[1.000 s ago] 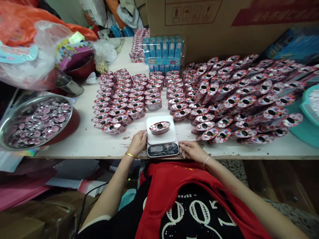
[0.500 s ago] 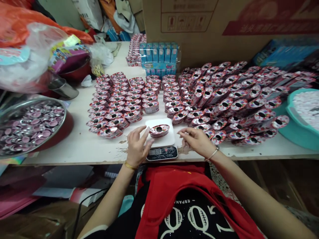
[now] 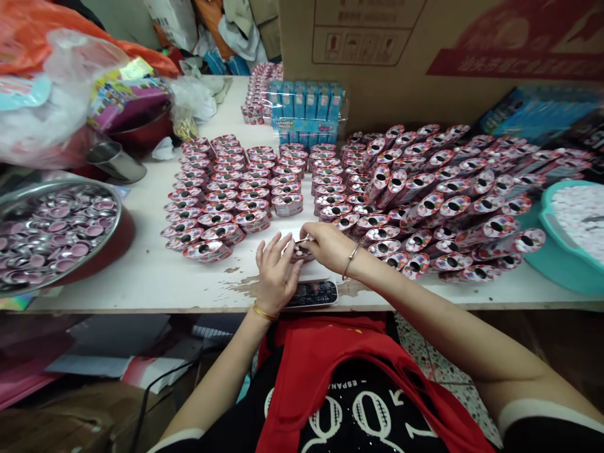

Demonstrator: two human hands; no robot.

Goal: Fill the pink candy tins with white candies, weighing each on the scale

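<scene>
At far left we see a steel bowl of pink lids, then neat rows of tins on the worktop. Our left hand lies open, fingers spread against the small oval tin on the scale at the near edge, while our right hand pinches closed on its rim; a heap of tins and a teal basin lie further right. We judge the oval tin light, thin-walled, glossy and easily dented, best held by its long sides.
</scene>
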